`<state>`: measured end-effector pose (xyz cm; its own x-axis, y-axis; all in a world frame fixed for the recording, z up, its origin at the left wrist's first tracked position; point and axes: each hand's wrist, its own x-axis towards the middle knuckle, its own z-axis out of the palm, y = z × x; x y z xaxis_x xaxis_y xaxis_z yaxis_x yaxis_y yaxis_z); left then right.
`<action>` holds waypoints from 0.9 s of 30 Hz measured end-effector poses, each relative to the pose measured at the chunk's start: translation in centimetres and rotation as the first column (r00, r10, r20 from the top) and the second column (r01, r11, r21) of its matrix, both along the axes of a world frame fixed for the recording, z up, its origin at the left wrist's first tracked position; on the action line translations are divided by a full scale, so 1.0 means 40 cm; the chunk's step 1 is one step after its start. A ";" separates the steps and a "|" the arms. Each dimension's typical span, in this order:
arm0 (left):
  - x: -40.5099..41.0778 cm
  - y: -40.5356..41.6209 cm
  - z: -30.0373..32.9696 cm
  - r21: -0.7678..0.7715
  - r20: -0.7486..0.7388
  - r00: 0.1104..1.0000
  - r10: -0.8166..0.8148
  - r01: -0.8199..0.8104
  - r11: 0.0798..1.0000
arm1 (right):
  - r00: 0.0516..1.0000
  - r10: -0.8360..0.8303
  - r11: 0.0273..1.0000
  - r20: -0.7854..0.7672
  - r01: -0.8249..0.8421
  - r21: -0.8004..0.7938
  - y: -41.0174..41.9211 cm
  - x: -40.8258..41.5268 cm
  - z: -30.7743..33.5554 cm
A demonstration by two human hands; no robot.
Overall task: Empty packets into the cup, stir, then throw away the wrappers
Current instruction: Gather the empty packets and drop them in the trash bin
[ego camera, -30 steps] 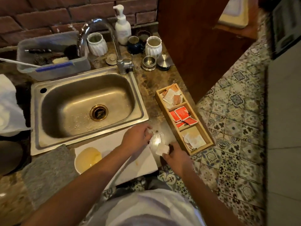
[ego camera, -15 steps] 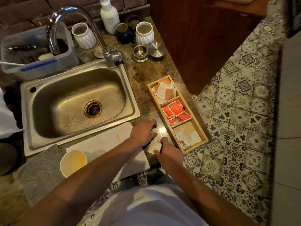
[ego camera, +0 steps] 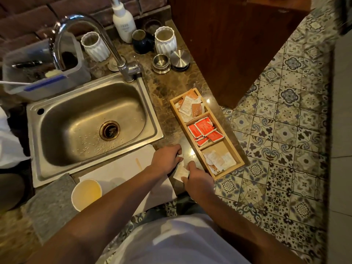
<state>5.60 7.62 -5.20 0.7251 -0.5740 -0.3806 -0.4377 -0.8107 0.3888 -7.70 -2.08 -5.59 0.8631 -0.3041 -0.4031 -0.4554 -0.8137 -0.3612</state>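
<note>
A white paper cup (ego camera: 86,194) with pale yellow liquid stands at the near left on a white mat (ego camera: 122,168). A wooden stir stick (ego camera: 139,164) lies on the mat. My left hand (ego camera: 167,159) and my right hand (ego camera: 197,178) meet at the counter's front edge, both closed on small white wrappers (ego camera: 180,173) lying between them. A wooden tray (ego camera: 190,145) just right of my hands holds several packets in three compartments: tan and white ones far, red ones (ego camera: 204,130) in the middle, white ones near.
A steel sink (ego camera: 91,122) with a tap (ego camera: 80,23) fills the left. Behind it stand a plastic bin (ego camera: 43,73), two white ribbed jars, a soap bottle (ego camera: 123,21), a dark mug and small metal tins. A grey cloth (ego camera: 51,204) lies near left. Tiled floor lies right.
Both hands dropped from holding wrappers up above the mat to the countertop beside the tray. The view shifted forward and down.
</note>
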 end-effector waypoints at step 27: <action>-0.071 0.116 0.090 -0.221 -0.185 0.865 0.466 -0.499 0.838 | 1.000 -0.005 0.970 0.011 0.002 0.244 -0.041 -0.010 0.059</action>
